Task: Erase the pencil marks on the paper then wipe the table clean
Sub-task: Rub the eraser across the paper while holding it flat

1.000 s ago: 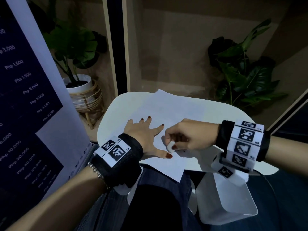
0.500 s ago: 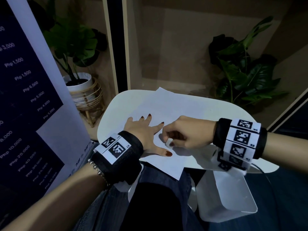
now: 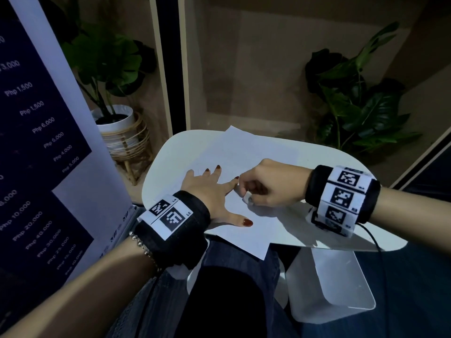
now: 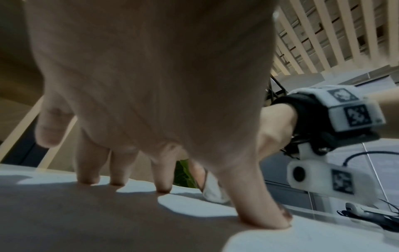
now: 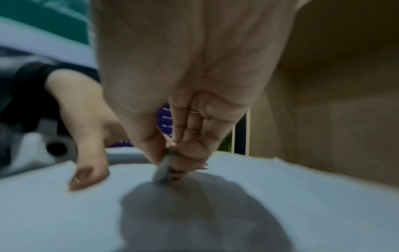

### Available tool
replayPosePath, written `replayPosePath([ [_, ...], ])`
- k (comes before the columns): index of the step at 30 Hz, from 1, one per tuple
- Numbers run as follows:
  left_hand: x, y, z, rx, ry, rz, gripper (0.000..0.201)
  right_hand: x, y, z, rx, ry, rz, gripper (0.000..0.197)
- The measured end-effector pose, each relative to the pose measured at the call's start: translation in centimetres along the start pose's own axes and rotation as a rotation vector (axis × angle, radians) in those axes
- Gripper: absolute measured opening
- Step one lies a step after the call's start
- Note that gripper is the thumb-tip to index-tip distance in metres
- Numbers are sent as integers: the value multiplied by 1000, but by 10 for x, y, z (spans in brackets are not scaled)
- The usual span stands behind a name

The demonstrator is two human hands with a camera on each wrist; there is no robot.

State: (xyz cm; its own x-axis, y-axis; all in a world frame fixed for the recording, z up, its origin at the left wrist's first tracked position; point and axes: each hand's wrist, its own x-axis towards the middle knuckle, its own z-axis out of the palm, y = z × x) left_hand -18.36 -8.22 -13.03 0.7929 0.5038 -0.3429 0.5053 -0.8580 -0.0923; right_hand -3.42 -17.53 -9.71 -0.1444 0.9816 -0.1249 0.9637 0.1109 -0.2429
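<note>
A white sheet of paper point(image 3: 246, 152) lies on the small white table point(image 3: 317, 152), one corner hanging over the near edge. My left hand point(image 3: 210, 189) lies flat on the sheet with fingers spread, pressing it down; its fingertips point(image 4: 267, 220) touch the paper in the left wrist view. My right hand point(image 3: 262, 189) pinches a small white eraser point(image 3: 246, 197) between thumb and fingers, its end down on the paper just right of the left index finger. The eraser point(image 5: 163, 172) shows blurred in the right wrist view, and the eraser point(image 4: 213, 191) shows past the left fingers. Pencil marks are too faint to make out.
A potted plant point(image 3: 114, 118) in a wicker stand sits on the floor left of the table, and a leafy plant point(image 3: 361, 103) stands behind it on the right. A dark price banner point(image 3: 41, 147) rises at the left. My lap lies under the table's near edge.
The right hand with the eraser has slid away from me and left across the paper, toward the left index finger. The left hand has stayed flat on the sheet.
</note>
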Motion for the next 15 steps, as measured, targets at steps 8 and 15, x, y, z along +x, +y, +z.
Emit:
replayPosePath([
  [8, -1, 0, -3, 2, -22, -18, 117, -2, 4, -4, 46, -76, -12, 8],
  [15, -4, 0, -4, -27, 6, -43, 128, 29, 23, -17, 44, 100, 118, 6],
])
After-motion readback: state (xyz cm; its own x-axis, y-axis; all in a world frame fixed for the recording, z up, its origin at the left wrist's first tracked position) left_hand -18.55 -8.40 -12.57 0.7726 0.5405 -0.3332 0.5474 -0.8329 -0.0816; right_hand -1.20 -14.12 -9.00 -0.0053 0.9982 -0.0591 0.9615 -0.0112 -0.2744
